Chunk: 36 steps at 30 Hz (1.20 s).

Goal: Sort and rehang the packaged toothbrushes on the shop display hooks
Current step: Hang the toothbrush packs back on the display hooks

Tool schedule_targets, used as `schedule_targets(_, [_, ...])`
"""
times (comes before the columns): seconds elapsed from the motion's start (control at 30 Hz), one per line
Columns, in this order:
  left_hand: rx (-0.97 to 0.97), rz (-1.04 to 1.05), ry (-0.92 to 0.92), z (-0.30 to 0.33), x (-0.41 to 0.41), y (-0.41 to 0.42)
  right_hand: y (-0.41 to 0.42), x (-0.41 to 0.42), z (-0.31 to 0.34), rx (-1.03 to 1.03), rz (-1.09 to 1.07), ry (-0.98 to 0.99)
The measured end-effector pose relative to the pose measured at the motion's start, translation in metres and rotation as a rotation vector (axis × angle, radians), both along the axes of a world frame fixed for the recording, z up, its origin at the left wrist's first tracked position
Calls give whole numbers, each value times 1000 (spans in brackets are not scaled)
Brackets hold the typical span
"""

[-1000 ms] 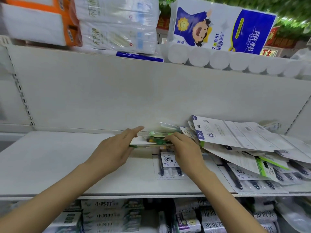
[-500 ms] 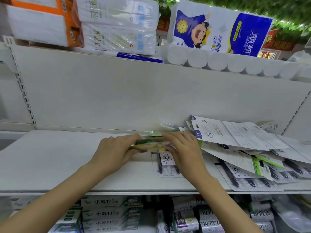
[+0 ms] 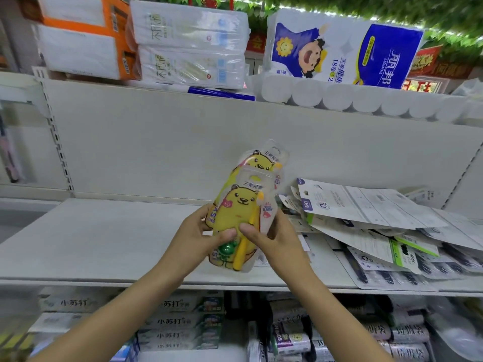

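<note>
Hands, left (image 3: 194, 237) and right (image 3: 271, 237), grip upright yellow toothbrush packs (image 3: 241, 207) between them.

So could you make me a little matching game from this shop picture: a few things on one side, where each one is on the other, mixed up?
Things:
1. yellow bear toothbrush packs
2. white toothbrush cards
3. toilet roll pack
4. toothpaste boxes

Places:
A. on the shelf below the hands
B. held upright between the left hand and the right hand
C. on top of the shelving unit
D. lying in a loose heap on the right of the shelf

Pairs: 1-B, 2-D, 3-C, 4-A
</note>
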<state>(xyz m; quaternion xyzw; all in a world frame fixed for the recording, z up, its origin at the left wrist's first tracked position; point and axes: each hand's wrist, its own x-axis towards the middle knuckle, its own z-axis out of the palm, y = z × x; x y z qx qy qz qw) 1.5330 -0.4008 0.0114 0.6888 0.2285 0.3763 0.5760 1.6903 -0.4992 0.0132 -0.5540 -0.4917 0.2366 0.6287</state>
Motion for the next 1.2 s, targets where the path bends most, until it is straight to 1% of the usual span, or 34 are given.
schedule_targets(0.13, [16,-66,37,-4,-13,-14,-10,-8,-5,20,20,-52])
schedule_targets(0.2, [-20,-51,29,-2,-23,-18,-16,-12,-5,4,58,-42])
schedule_targets(0.27, [-51,-8,14,-2,-33,-25,-21,-15,-7,-14,95,-45])
schedule_targets(0.4, [-32,80,-5,-13,-58,-43,-27,-31,-12,-45,160,-64])
schedule_targets(0.53, [-103,209,-39,-28,-99,-54,-29,-55,-17,-24,242,-24])
schedule_targets(0.6, [-103,254,-34,-34,-123,-59,-27,-69,-20,-23,294,-5])
schedule_targets(0.73, [-101,406,-25,-46,-175,-68,-21,-106,-26,-56,379,13])
schedule_targets(0.87, [-177,518,-50,-60,-232,-73,-12,-148,-25,-67,456,-3])
schedule_targets(0.97, [-229,641,-50,-66,-275,-78,-2,-184,-24,-84,505,-10])
schedule_targets(1.1, [-297,723,-94,-70,-335,-81,13,-238,-26,-107,566,-29])
schedule_targets(1.2, [-304,766,-149,-71,-383,-81,27,-285,-28,-112,594,-43])
